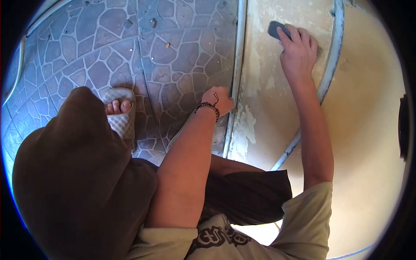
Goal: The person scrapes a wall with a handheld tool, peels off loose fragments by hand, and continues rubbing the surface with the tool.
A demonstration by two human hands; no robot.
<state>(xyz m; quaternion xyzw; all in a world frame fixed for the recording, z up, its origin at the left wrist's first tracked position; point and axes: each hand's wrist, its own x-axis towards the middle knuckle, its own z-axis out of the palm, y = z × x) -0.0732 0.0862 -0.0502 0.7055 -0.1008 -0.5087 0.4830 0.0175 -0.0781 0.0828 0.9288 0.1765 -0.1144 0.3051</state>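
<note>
My right hand (299, 50) grips a small dark grey block (278, 30) with rounded corners, thumb and fingers along its side. The block lies flat against the yellowish wall (264, 65), where the paint is worn and flaking. My left hand (219, 99), with a braided bracelet at the wrist, is closed beside the pale pipe (236, 69) at the wall's base. Its fingers are mostly hidden, so whether it holds the pipe cannot be seen.
A second pipe (333, 56) curves across the wall to the right of my right hand. The stone-patterned floor (182, 52) bears small bits of debris. My slippered foot (119, 108) stands at the left, by my dark-clothed knee (82, 143).
</note>
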